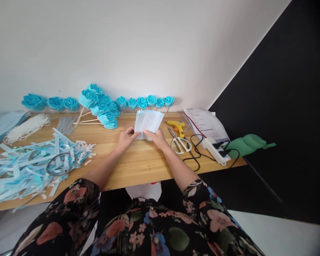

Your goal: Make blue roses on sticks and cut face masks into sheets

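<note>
A pale blue-white pleated sheet [149, 121], fanned wider at its top, is held upright above the middle of the wooden table. My left hand [128, 136] pinches its lower left corner between thumb and fingers. At the lower right edge, my right hand [157, 137] grips it with the thumb across the front and the other fingers hidden behind. Blue paper flowers [141, 102] stand in a row along the wall beyond it. More blue flowers [103, 105] on wooden sticks are bunched to the left of the sheet.
Right of my hands lie a yellow glue gun [177, 127], scissors [181, 144], black cables and a power strip [215, 150]. Paper strips [37, 163] are heaped at the left, near white strings [29, 128] and stacked blue sheets [5, 126]. A green object [246, 145] sits at the right edge.
</note>
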{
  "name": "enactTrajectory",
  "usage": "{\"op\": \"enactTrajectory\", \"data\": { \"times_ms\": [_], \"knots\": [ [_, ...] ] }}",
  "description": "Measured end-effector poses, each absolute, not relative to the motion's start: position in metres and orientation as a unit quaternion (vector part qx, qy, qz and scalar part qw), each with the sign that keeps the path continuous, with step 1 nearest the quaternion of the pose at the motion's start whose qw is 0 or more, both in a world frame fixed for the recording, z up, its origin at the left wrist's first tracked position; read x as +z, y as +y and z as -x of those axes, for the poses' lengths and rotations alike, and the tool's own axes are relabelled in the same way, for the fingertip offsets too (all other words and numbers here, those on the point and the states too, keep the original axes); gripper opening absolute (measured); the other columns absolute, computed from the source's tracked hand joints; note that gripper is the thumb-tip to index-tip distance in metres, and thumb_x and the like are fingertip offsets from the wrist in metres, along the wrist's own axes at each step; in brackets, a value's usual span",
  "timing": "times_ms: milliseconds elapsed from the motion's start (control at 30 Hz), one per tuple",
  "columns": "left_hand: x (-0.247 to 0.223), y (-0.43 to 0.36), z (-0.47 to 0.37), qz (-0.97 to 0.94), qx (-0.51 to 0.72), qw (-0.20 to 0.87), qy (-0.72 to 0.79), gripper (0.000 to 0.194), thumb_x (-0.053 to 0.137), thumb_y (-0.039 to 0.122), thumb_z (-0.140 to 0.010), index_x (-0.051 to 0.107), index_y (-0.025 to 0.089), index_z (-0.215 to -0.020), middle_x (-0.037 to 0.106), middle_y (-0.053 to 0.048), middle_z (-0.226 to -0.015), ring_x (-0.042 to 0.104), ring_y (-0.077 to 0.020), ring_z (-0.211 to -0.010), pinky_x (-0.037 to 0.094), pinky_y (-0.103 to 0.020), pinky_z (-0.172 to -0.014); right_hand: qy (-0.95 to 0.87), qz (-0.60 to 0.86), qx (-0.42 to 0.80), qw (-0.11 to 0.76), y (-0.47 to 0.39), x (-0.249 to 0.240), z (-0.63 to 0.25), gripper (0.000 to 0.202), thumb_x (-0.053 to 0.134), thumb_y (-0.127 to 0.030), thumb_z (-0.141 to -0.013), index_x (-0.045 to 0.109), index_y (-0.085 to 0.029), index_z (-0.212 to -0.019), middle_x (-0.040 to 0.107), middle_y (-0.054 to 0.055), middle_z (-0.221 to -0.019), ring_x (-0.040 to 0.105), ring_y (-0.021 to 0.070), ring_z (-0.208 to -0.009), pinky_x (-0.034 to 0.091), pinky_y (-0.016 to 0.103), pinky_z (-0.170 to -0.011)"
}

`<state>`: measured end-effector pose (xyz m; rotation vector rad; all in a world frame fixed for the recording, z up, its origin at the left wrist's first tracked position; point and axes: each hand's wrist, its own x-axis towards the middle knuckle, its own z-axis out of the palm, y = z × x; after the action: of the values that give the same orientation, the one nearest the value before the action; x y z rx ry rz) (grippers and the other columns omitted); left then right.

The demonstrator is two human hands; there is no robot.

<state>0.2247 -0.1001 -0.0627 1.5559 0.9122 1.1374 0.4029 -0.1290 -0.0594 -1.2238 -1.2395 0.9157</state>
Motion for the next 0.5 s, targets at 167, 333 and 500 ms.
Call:
{"op": "enactTrajectory", "data": {
  "times_ms": [167, 333, 500],
  "knots": [
    [-0.064, -0.099, -0.225, -0.642, 0.479, 0.466, 0.377, 0.035, 0.073, 0.049, -0.072, 0.062, 0.018, -0.083, 0.062, -0.001, -0.077, 0.057, -0.0162, -0.073, 0.048, -0.028, -0.071, -0.541, 0.497, 0.406, 0.544, -0.13, -0.059, -0.402, 0.043, 0.077, -0.047, -0.07, 0.077, -0.015, -0.099, 0.078, 0.008, -0.102, 0.072, 0.0238, -0.094, 0.056, 0.032, -0.083],
    [-0.072, -0.093, -0.225, -0.638, 0.467, 0.485, 0.374, 0.036, 0.074, 0.048, -0.071, 0.06, 0.018, -0.086, 0.061, -0.001, -0.078, 0.059, -0.0169, -0.075, 0.051, -0.03, -0.072, -0.537, 0.512, 0.423, 0.521, -0.128, -0.057, -0.403, 0.043, 0.078, -0.047, -0.069, 0.078, -0.012, -0.094, 0.078, 0.008, -0.092, 0.071, 0.0231, -0.085, 0.055, 0.031, -0.074],
    [-0.077, -0.09, -0.223, -0.637, 0.475, 0.469, 0.386, 0.033, 0.069, 0.047, -0.074, 0.062, 0.018, -0.087, 0.062, 0.0, -0.075, 0.06, -0.0175, -0.074, 0.051, -0.03, -0.07, -0.535, 0.513, 0.424, 0.521, -0.129, -0.053, -0.404, 0.044, 0.078, -0.048, -0.068, 0.078, -0.011, -0.091, 0.077, 0.007, -0.085, 0.069, 0.0211, -0.078, 0.053, 0.028, -0.068]
  ]
}}
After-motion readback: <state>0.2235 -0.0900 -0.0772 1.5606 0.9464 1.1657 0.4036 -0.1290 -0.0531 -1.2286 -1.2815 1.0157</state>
